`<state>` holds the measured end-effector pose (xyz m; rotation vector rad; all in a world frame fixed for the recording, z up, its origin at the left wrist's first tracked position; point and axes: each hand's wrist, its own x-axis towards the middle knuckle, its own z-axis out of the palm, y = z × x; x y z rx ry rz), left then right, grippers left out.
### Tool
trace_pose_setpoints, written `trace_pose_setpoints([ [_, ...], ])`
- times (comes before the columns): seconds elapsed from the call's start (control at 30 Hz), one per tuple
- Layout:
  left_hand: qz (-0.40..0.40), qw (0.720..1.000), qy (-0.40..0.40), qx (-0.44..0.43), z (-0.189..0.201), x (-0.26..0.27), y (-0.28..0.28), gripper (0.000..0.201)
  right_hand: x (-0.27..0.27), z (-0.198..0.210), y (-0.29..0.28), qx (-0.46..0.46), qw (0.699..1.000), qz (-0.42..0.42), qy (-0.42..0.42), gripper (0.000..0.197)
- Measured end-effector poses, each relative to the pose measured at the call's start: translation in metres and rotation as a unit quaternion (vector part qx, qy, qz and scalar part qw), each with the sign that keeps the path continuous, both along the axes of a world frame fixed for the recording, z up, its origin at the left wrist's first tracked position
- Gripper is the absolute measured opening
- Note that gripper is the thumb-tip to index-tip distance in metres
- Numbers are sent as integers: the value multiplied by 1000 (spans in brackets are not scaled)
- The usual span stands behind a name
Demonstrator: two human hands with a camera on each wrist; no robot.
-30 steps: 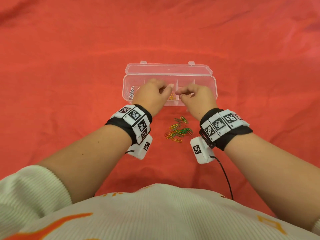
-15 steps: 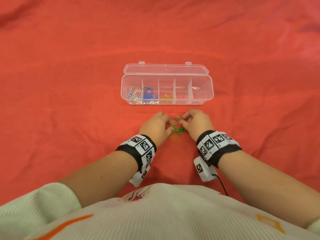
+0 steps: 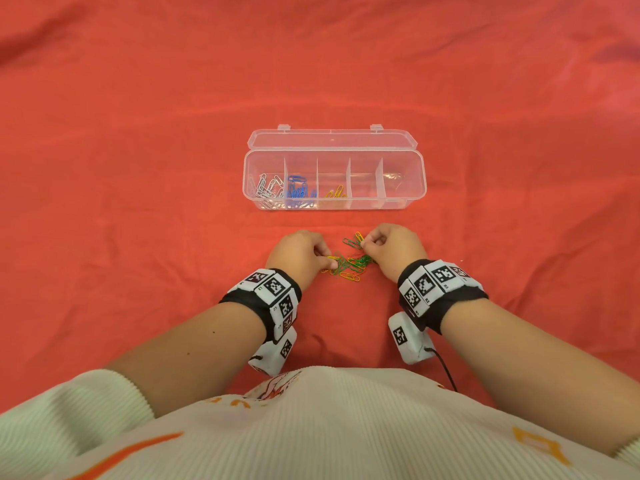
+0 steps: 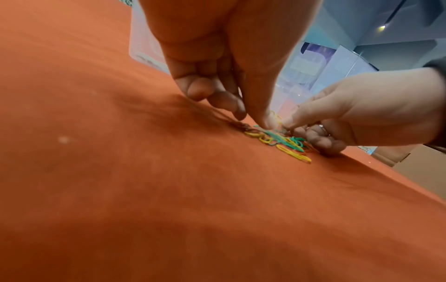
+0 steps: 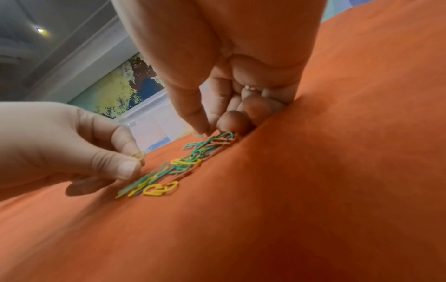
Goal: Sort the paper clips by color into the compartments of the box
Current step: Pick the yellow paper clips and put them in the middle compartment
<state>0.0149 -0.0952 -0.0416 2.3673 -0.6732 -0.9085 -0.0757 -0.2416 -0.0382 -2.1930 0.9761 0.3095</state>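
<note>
The clear box (image 3: 405,202) lies open on the red cloth, with silver clips (image 3: 268,188) in its leftmost compartment, blue clips (image 3: 298,192) in the second and yellow clips (image 3: 335,195) in the third. A loose pile of green and yellow paper clips (image 3: 349,263) lies in front of it, between my hands. My left hand (image 3: 327,259) pinches a yellow clip (image 5: 138,154) at the pile's left side. My right hand (image 3: 365,242) pinches a yellow clip (image 3: 358,235) at the pile's far right edge, its other fingers curled on the cloth.
The two right compartments (image 3: 365,181) of the box look bare of clips. Its lid (image 3: 330,138) lies flat behind it. The red cloth (image 3: 138,202) stretches wide on every side. Camera units hang under both wrists.
Both hands drew back from over the box's middle compartments to the pile in front of it. Over the last half second they have stayed at the pile, each pinching a clip.
</note>
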Motion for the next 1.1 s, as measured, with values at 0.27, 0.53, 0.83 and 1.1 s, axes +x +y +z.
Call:
trace_pose_setpoints([
  [0.27, -7, 998, 7, -61, 8, 5, 4, 27, 3, 4, 9, -15, 995, 88, -33, 12],
  [0.53, -42, 998, -24, -48, 9, 4, 3, 22, 7, 14, 15, -41, 976, 211, -36, 13],
  [0.83, -59, 995, -59, -46, 5, 8, 15, 17, -2, 9, 7, -45, 977, 206, 33, 28],
  [1.1, -57, 995, -66, -38, -2, 7, 20, 13, -5, 3, 17, -49, 973, 215, 62, 18],
])
